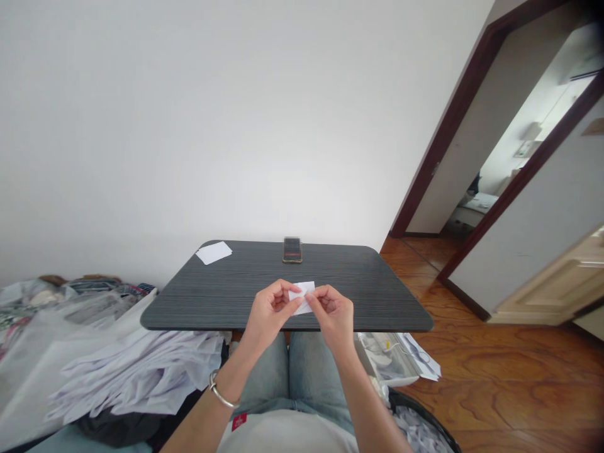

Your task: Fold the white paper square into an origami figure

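Observation:
A small white piece of paper (306,306) is held between both hands, over the front part of the dark table (226,296). My left hand (274,308) pinches its left side between thumb and fingers. On the right side, my right hand (334,309) pinches it the same way, and the two thumbs nearly meet at its middle. Part of the paper is hidden behind the fingers. White sheets (214,253) lie at the table's back left corner. A phone (292,250) stands near the back edge, behind the hands.
White cloth (141,371) and plastic bags (89,308) are heaped left of the table. To the lower right are an open box (387,358), papers (422,357) and a dark bin (419,428) holding scraps. A white wall (264,126) rises behind the table.

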The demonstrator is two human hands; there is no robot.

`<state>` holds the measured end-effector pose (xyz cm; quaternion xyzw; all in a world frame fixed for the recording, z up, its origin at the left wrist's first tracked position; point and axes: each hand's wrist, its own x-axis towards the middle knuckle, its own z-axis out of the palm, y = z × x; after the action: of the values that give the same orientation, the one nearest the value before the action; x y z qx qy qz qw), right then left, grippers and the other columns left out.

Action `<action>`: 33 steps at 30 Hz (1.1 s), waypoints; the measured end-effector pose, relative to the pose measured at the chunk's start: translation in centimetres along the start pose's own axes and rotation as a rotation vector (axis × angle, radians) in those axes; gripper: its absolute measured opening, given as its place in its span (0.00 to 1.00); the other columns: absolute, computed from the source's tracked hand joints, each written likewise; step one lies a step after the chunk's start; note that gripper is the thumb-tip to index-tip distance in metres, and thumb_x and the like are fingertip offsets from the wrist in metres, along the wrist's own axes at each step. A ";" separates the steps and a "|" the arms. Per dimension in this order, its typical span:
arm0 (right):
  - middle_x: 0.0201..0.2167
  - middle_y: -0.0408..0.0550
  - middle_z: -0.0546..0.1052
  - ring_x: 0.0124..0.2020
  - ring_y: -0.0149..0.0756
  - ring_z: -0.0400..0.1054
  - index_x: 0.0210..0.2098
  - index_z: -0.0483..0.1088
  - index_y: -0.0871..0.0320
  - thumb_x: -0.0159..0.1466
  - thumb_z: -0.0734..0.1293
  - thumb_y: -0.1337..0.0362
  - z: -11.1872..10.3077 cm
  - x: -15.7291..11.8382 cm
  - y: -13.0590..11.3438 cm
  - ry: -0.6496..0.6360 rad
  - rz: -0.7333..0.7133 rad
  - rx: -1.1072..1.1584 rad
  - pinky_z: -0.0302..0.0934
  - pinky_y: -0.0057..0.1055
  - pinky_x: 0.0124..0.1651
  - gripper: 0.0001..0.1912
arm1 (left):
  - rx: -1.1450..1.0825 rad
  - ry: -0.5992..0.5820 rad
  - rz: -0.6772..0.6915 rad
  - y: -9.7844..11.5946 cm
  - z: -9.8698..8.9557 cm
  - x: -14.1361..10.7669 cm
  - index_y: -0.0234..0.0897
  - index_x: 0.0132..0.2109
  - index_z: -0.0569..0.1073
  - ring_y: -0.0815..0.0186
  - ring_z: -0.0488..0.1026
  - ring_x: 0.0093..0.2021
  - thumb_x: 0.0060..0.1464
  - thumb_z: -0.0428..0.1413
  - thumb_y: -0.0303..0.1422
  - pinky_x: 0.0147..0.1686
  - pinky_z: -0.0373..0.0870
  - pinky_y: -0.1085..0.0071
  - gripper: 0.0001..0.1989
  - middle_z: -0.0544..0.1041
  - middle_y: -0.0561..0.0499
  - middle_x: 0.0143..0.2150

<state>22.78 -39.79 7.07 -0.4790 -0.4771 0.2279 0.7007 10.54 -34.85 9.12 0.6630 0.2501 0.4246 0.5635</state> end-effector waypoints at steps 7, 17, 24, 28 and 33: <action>0.19 0.42 0.69 0.21 0.29 0.62 0.23 0.67 0.60 0.55 0.66 0.64 0.2 -0.1 0.0 0.019 -0.002 -0.016 0.57 0.25 0.25 0.07 | -0.003 0.008 -0.036 0.0 -0.1 0.1 0.33 0.32 0.70 0.74 0.61 0.21 0.45 0.59 0.35 0.24 0.61 0.77 0.10 0.63 0.58 0.20; 0.19 0.42 0.69 0.21 0.30 0.62 0.22 0.67 0.60 0.55 0.65 0.63 0.5 -0.3 0.1 0.058 0.005 -0.043 0.58 0.26 0.25 0.07 | -0.008 -0.020 -0.087 -0.4 -0.2 0.4 0.33 0.33 0.69 0.74 0.61 0.22 0.43 0.59 0.34 0.25 0.60 0.77 0.10 0.63 0.58 0.21; 0.18 0.42 0.69 0.21 0.30 0.62 0.22 0.66 0.59 0.54 0.65 0.64 0.6 -0.3 0.4 0.073 0.013 -0.082 0.58 0.26 0.25 0.07 | -0.007 -0.032 -0.125 -0.2 -0.3 0.7 0.32 0.31 0.69 0.75 0.61 0.19 0.40 0.61 0.33 0.22 0.58 0.78 0.11 0.63 0.59 0.18; 0.18 0.41 0.68 0.21 0.29 0.61 0.22 0.66 0.59 0.54 0.66 0.63 0.7 -0.3 0.7 0.059 0.037 -0.039 0.57 0.26 0.25 0.08 | -0.072 -0.010 -0.152 -0.2 -0.1 0.6 0.33 0.29 0.68 0.75 0.63 0.20 0.38 0.62 0.33 0.22 0.58 0.78 0.12 0.67 0.57 0.20; 0.19 0.39 0.66 0.20 0.27 0.59 0.25 0.62 0.58 0.54 0.67 0.64 0.8 -0.3 0.5 0.081 0.031 0.046 0.54 0.24 0.23 0.08 | -0.077 -0.003 -0.142 -0.4 -0.1 0.6 0.32 0.29 0.68 0.75 0.63 0.20 0.38 0.61 0.32 0.22 0.58 0.78 0.11 0.68 0.57 0.20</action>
<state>21.99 -39.45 6.52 -0.4791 -0.4355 0.2301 0.7265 10.87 -34.21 8.94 0.6221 0.2791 0.3921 0.6175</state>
